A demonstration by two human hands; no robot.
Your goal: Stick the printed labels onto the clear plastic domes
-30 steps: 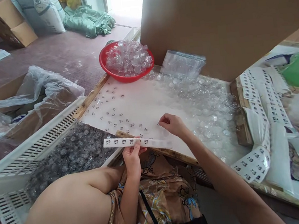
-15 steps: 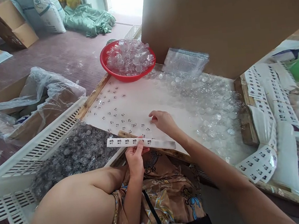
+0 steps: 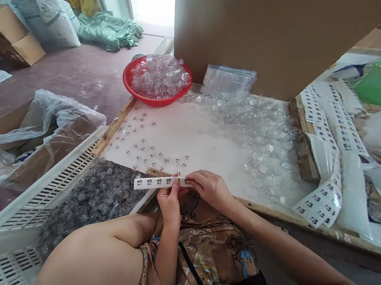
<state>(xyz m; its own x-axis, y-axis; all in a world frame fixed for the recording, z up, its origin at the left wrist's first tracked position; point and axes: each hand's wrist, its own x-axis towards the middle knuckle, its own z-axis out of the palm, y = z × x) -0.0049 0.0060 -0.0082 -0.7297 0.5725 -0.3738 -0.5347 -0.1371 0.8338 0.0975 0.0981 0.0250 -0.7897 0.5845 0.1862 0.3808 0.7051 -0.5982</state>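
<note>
My left hand (image 3: 169, 204) pinches a narrow white sticker strip (image 3: 149, 183) printed with a row of small black panda-like figures. Thumb on top, it keeps the strip level over the table's near edge. At the strip's right part is my right hand (image 3: 212, 190), its thumb and forefinger closed on it; the hand covers that end. Beyond both hands, loose panda figures (image 3: 161, 154) are scattered over the left of the white tabletop (image 3: 203, 136). Clear round domed pieces (image 3: 263, 153) lie spread across its right side.
A red bowl (image 3: 159, 102) heaped with clear pieces stands at the back left. Left of my lap, a white crate (image 3: 58, 179) holds many dark-patterned clear pieces (image 3: 97, 193). More sticker sheets (image 3: 319, 203) hang at the right wooden edge. A cardboard panel (image 3: 267, 30) rises behind.
My right hand has come back from above the tabletop, toward me, to the sticker strip's right part. The left hand still holds the strip. The view has shifted slightly.
</note>
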